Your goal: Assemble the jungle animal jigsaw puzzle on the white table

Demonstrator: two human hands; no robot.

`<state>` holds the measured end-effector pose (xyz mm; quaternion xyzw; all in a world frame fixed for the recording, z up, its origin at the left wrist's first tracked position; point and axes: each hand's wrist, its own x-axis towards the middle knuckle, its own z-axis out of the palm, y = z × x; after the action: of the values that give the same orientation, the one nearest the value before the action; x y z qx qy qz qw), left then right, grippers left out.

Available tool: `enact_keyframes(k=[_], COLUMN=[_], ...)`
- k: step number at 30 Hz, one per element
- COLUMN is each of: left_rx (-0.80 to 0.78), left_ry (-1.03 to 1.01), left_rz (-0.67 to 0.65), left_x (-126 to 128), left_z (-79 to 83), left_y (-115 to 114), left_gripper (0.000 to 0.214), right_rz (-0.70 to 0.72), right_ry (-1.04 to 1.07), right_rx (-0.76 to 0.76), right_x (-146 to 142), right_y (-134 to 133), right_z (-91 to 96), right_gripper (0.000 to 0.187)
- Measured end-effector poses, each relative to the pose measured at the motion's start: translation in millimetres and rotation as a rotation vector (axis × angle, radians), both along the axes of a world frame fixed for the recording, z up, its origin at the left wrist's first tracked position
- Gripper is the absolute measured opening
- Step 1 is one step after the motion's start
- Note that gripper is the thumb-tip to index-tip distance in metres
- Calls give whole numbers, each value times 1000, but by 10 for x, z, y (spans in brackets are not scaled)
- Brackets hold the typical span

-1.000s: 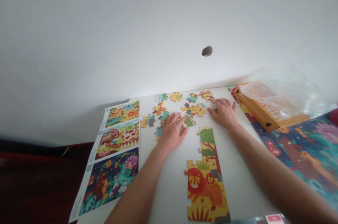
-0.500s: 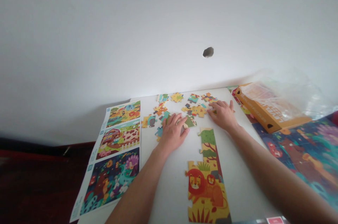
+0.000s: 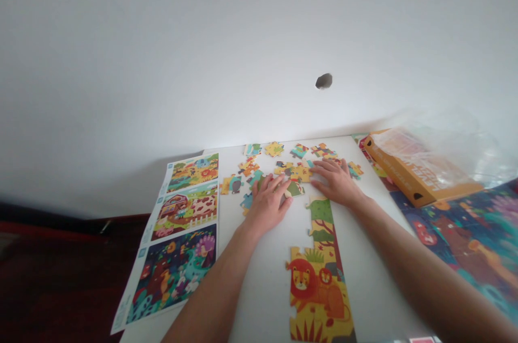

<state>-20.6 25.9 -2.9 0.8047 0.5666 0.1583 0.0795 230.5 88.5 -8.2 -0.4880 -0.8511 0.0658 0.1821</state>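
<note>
Left of and beyond the lion panel (image 3: 321, 289), the left hand (image 3: 267, 204) lies palm down, fingers slightly apart, covering part of a green puzzle piece (image 3: 296, 188); its forearm is cut off below. Just beyond the panel's far end, the right hand (image 3: 335, 182) is palm down, fingers spread, beside a yellow piece (image 3: 300, 172); contact is unclear. Well right of the panel, clear plastic (image 3: 453, 143) blurs the orange box's (image 3: 399, 173) lettering.

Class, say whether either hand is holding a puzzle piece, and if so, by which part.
Nothing is visibly held: the left hand and right hand are spread palm-down on or just above loose puzzle pieces. What lies beneath them is hidden.
</note>
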Motion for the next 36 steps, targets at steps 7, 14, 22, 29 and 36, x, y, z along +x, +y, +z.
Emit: enact_keyframes(k=[7, 14, 22, 29, 36], left_rx=[-5, 6, 15, 21, 83], left_ry=[-27, -36, -77, -95, -201], left_rz=[-15, -26, -30, -30, -28], left_x=[5, -1, -27, -28, -67], left_z=[26, 2, 0, 61, 70], left_y=[-3, 2, 8, 13, 38], left_gripper=[43, 43, 39, 33, 28], right_rz=[-111, 6, 62, 42, 21], right_ry=[-28, -34, 8, 40, 102], right_rx=[13, -19, -34, -39, 7], right_x=[29, 15, 3, 18, 23], right_y=[14, -12, -31, -7, 12], right_z=[0, 29, 72, 32, 14], right_gripper=[35, 38, 23, 16, 15])
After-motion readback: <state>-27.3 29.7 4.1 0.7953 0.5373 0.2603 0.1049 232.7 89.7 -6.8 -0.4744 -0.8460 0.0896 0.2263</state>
